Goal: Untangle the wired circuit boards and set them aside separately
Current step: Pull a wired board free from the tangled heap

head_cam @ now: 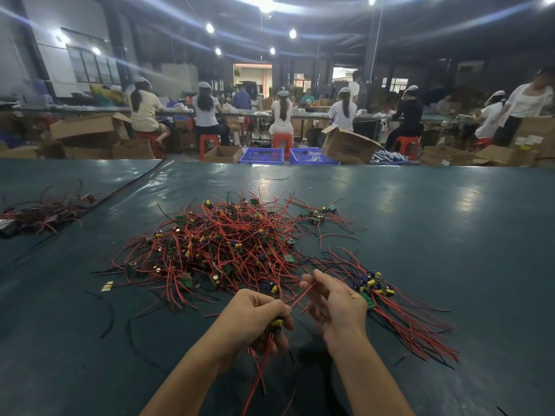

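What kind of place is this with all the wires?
Probably a factory assembly hall: a pile of wired circuit boards lies on a long green worktable, and capped workers sit in rows among cardboard boxes.

Looking down on a dark teal surface (450, 211), glossy and catching lamp glare, splitting along a diagonal seam (129, 187) at the left. Carrying at its middle a tangled heap of wired circuit boards (228, 244), red leads sticking out all round. Bearing just right of it a bundle of boards (390, 304), wires fanning toward the near right. Holding a few stray boards (315, 214) at the heap's far right, a darker pile (45, 211) beyond the seam, loose black wires (109, 313) and a yellowish scrap (107, 286) at near left.
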`<state>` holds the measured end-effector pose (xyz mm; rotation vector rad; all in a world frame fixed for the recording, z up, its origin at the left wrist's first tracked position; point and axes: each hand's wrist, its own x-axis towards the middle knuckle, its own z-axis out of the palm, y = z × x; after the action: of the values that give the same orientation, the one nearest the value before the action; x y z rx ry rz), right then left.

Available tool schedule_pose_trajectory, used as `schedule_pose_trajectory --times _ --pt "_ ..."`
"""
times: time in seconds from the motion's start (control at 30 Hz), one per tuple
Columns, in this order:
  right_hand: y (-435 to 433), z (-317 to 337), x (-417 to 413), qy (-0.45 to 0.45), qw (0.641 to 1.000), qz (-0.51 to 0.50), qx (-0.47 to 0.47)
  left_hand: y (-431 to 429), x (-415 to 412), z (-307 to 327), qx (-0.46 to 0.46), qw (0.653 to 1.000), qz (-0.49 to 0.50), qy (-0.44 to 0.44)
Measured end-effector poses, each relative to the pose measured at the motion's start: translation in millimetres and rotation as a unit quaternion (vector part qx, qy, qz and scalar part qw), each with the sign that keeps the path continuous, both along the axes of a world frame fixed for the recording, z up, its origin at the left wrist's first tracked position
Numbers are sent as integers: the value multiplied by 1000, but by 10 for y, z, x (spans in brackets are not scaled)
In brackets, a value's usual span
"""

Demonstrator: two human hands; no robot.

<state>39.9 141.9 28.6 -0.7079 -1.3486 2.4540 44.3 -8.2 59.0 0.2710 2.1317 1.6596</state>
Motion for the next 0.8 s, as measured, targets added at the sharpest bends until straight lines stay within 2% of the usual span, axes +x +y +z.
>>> schedule_pose_trajectory --times 0.2,0.47,0.57,0.7,0.8 --pt "51 -11 -22 2 1000 -14 11 -13 2 6 -12 999 -40 -14" --pt "27 -61 -39 43 997 -16 61 -41 -17 -22 6 999 -43 -17" --pt "42 -52 -38 60 995 6 83 -56 -34 -43 55 998 24 -17" --pt "-4 -25 11 45 992 70 91 -89 -85 -47 166 975 140 -41" --pt "-129 -45 52 55 979 126 149 -83 -112 -45 198 965 167 -39"
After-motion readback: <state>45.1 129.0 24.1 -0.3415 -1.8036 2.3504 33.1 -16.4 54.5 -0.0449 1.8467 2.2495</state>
